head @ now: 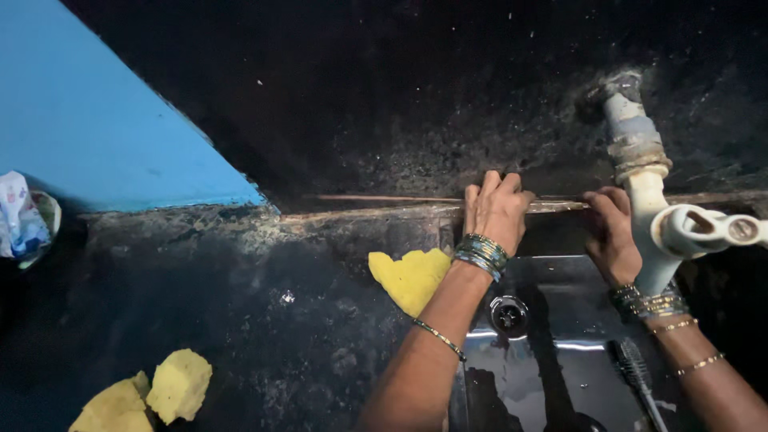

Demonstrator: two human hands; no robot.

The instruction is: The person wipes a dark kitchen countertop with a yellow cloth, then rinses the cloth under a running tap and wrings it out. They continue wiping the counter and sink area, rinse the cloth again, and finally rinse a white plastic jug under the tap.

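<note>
My left hand (pixel 496 210) lies palm down on the back ledge (pixel 368 212) of a dark sink (pixel 552 352), fingers together, holding nothing that I can see. My right hand (pixel 612 236) rests on the same ledge just right of it, next to a white tap pipe (pixel 644 184); its fingers curl against the ledge and what they grip is hidden. Both wrists carry several bangles. A yellow sponge piece (pixel 412 278) lies on the counter left of my left forearm.
The sink's drain (pixel 509 314) sits below my hands, and a dark brush (pixel 636 372) lies in the basin. Two yellow sponge pieces (pixel 156 392) lie at the counter's near left. A crumpled wrapper (pixel 22 220) sits at far left below a blue wall (pixel 88 120).
</note>
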